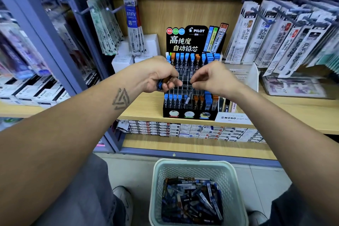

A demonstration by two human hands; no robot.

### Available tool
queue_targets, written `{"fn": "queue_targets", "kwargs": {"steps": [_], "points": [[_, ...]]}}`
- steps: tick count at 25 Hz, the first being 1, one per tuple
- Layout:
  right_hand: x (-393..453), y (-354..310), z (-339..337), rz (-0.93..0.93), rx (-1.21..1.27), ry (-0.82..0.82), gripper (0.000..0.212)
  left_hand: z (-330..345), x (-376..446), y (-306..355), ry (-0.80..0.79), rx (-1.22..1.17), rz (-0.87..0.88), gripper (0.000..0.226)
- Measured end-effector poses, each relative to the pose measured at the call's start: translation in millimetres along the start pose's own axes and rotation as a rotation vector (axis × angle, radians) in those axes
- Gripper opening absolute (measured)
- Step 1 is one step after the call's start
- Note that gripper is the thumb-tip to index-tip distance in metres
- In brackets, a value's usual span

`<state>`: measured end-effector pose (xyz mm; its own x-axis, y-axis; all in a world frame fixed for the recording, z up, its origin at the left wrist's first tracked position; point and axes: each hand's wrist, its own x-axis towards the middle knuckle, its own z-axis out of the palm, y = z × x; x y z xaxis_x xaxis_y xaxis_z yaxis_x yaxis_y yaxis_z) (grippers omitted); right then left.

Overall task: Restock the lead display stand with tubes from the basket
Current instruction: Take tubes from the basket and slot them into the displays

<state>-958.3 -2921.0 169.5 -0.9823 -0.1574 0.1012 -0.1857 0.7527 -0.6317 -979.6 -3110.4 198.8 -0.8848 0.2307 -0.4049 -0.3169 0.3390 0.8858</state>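
Tubes first: left hand [161,77] grips a small bundle of lead tubes [163,83], fingers curled round them; blue and orange caps poke out at the palm. Right hand [207,79] pinches a single tube [190,92] at its top end between thumb and fingertips, the tube angled down toward the front tier, lower end just at the slots. Whether its tip is already in a slot or only above one, can't tell; blur plus clear dividers hide it.

Both hands hover over the middle of the lead display stand [190,86], a black Pilot rack w/ stepped rows. Back row is mostly full, front row partly full, middle clear slots look largely unfilled. Stand sits on a wood shelf [146,104]; refill packs hang on pegs [286,29] either side, and a Mono sign [233,118] sits just beside the stand's front right corner. Basket [192,167] is on the floor below, well apart from the hands, w/ plenty of loose tubes inside, so the job looks far from done.

Risks, as I judge them: tube is tilted, so it could catch a divider and jam or knock a neighbour over. Left-hand bundle is loosely fanned; one could slip out and drop. Mixing cap colours into the wrong column is also possible.
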Motion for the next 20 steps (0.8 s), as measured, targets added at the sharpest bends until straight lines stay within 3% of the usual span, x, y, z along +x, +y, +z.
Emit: {"fn": "queue_targets", "kwargs": {"steps": [12, 20], "points": [[-1.1, -7.3, 23.6, -0.085, -0.219, -0.031, 0.01, 3.0, 0.1, 1.0, 0.002, -0.02, 0.019, 0.015], [-2.5, -10.1, 23.5, -0.064, -0.243, -0.069, 0.018, 3.7, -0.6, 1.1, 0.003, -0.031, 0.015, 0.01]]}}
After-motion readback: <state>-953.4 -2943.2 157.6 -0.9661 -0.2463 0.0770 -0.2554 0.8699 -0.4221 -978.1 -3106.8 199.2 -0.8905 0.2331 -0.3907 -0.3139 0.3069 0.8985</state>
